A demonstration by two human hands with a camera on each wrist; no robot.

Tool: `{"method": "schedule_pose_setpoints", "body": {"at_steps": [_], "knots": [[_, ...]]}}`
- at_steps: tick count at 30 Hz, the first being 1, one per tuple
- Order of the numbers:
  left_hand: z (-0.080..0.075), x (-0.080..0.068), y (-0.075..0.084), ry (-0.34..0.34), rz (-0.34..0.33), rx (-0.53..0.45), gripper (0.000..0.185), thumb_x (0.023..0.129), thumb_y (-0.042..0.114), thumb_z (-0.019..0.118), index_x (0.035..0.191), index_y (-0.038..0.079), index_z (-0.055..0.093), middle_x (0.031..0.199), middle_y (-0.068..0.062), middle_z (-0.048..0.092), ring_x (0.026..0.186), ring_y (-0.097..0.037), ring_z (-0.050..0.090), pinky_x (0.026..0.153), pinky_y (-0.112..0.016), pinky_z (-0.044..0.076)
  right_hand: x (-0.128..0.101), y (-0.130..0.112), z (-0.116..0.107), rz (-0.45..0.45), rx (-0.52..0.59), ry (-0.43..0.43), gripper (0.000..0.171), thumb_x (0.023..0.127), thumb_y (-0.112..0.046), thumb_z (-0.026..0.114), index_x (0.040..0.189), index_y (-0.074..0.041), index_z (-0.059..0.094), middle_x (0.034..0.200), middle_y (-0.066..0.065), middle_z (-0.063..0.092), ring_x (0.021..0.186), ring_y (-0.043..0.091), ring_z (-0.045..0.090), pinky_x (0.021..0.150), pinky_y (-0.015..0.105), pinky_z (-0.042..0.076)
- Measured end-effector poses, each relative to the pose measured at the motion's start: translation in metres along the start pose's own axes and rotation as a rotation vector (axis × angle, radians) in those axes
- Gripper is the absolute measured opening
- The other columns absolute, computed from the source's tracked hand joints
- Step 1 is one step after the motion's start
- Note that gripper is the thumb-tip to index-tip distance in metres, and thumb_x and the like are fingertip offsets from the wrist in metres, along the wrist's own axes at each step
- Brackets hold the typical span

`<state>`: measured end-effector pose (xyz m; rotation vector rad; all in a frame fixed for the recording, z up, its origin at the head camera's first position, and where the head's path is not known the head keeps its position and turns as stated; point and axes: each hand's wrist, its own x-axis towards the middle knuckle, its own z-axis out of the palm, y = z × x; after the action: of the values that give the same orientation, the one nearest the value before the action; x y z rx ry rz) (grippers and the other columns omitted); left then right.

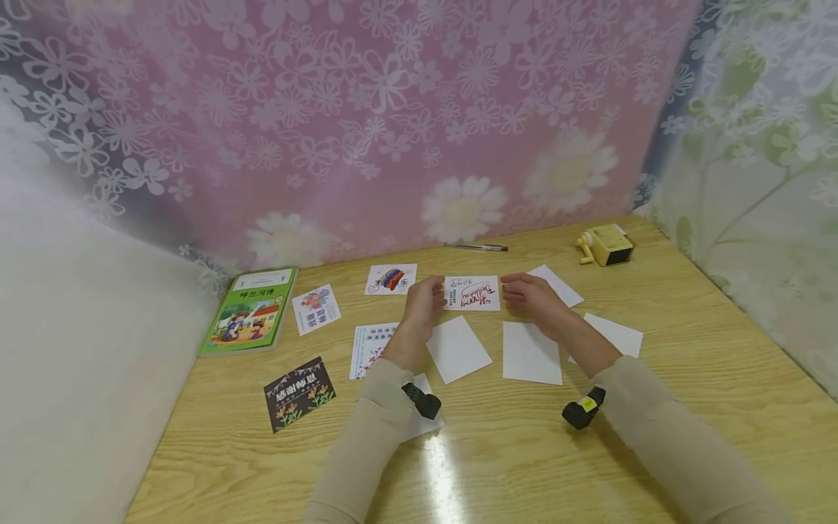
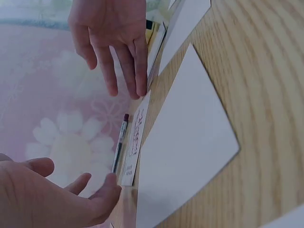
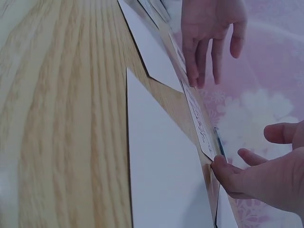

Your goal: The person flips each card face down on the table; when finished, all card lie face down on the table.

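Note:
A white card with red "Happy Birthday" writing (image 1: 473, 293) lies flat on the wooden table (image 1: 687, 364). My left hand (image 1: 424, 297) is at its left edge and my right hand (image 1: 529, 292) at its right edge, both with relaxed fingers. In the left wrist view my left hand (image 2: 66, 199) hovers open beside the card (image 2: 135, 140), while the right hand's fingertips (image 2: 140, 90) touch its far end. In the right wrist view my right thumb (image 3: 221, 168) touches the card's corner (image 3: 199, 123), and the left hand's fingers (image 3: 194, 78) reach down to its other end.
Blank white cards (image 1: 457, 348) (image 1: 530, 353) lie just in front of the hands, with more at the right (image 1: 615, 336). Picture cards (image 1: 390, 279) (image 1: 316, 308), a black card (image 1: 299, 393) and a green book (image 1: 252, 309) lie left. A pen (image 1: 476, 247) and yellow sharpener (image 1: 605, 245) sit behind.

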<state>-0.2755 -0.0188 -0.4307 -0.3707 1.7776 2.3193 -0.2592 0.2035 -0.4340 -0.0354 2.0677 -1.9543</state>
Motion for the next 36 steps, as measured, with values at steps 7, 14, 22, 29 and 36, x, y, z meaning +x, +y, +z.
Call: {"method": "schedule_pose_setpoints", "body": {"at_steps": [7, 14, 22, 29, 36], "knots": [[-0.007, 0.002, 0.001, -0.007, -0.041, 0.018, 0.049, 0.100, 0.017, 0.055, 0.141, -0.009, 0.049, 0.148, -0.029, 0.041, 0.137, -0.037, 0.045, 0.118, -0.041, 0.043, 0.001, 0.000, 0.004, 0.007, 0.047, -0.008, 0.053, 0.113, -0.015, 0.035, 0.159, 0.010, 0.026, 0.166, 0.028, 0.024, 0.152, 0.041, 0.030, 0.125, 0.047, 0.032], [-0.009, 0.006, -0.001, 0.000, -0.048, -0.065, 0.046, 0.101, 0.011, 0.053, 0.141, -0.012, 0.049, 0.144, -0.030, 0.043, 0.118, -0.029, 0.052, 0.118, -0.042, 0.044, 0.004, 0.002, 0.009, 0.032, 0.127, 0.054, 0.052, 0.112, -0.012, 0.041, 0.157, 0.011, 0.030, 0.156, 0.028, 0.038, 0.124, 0.018, 0.060, 0.104, 0.024, 0.052], [-0.012, 0.007, -0.003, 0.035, 0.002, -0.118, 0.038, 0.105, 0.007, 0.052, 0.138, -0.011, 0.054, 0.115, -0.015, 0.059, 0.088, -0.014, 0.057, 0.109, -0.041, 0.053, 0.008, 0.003, 0.017, -0.016, 0.146, 0.186, 0.052, 0.106, -0.001, 0.052, 0.155, 0.009, 0.038, 0.157, 0.030, 0.042, 0.113, 0.010, 0.065, 0.093, 0.019, 0.055], [-0.015, 0.006, -0.006, 0.031, 0.044, -0.101, 0.034, 0.100, -0.005, 0.056, 0.133, -0.004, 0.065, 0.110, -0.012, 0.064, 0.090, -0.016, 0.062, 0.106, -0.036, 0.055, 0.013, 0.004, 0.024, -0.085, 0.112, 0.305, 0.049, 0.102, 0.003, 0.058, 0.150, 0.003, 0.051, 0.149, 0.024, 0.054, 0.131, 0.025, 0.058, 0.108, 0.034, 0.051], [-0.016, 0.005, -0.007, 0.025, 0.096, -0.080, 0.027, 0.099, -0.004, 0.062, 0.125, -0.005, 0.069, 0.124, -0.016, 0.064, 0.097, -0.017, 0.065, 0.101, -0.031, 0.057, 0.013, 0.001, 0.030, -0.118, 0.050, 0.376, 0.036, 0.102, -0.002, 0.063, 0.137, 0.007, 0.061, 0.118, 0.011, 0.062, 0.100, 0.009, 0.059, 0.105, 0.036, 0.054]]}}
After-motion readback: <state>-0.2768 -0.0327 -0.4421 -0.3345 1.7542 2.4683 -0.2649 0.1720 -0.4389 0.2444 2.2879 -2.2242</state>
